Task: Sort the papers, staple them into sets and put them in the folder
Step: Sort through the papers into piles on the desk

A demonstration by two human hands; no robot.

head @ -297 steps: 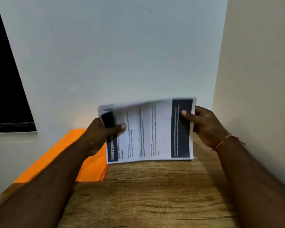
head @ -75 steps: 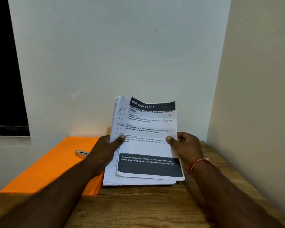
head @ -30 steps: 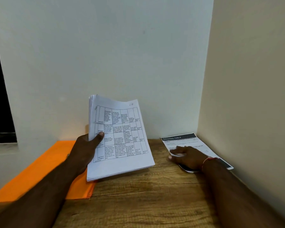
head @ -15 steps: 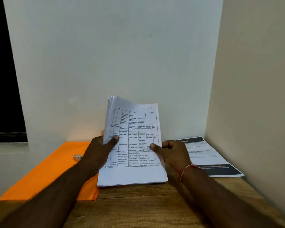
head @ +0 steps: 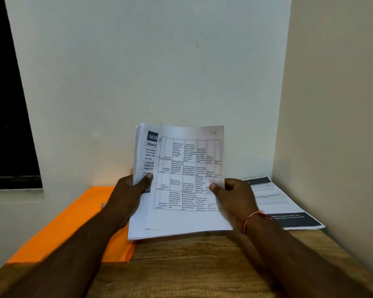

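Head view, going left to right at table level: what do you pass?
Orange folder → left hand → stack of papers held up in both hands → right hand → printed sheet lying flat near the right wall.

— Dim in here; the window [head: 7, 93] at the left edge is plain black.
— Soft light, though: a warm patch on the wall [head: 110, 168], just left of the paper stack [head: 145, 155].
— The top sheet [head: 187, 175] and right hand [head: 235, 198] look smeared.
— And the wall corner at the right leans, bowed.
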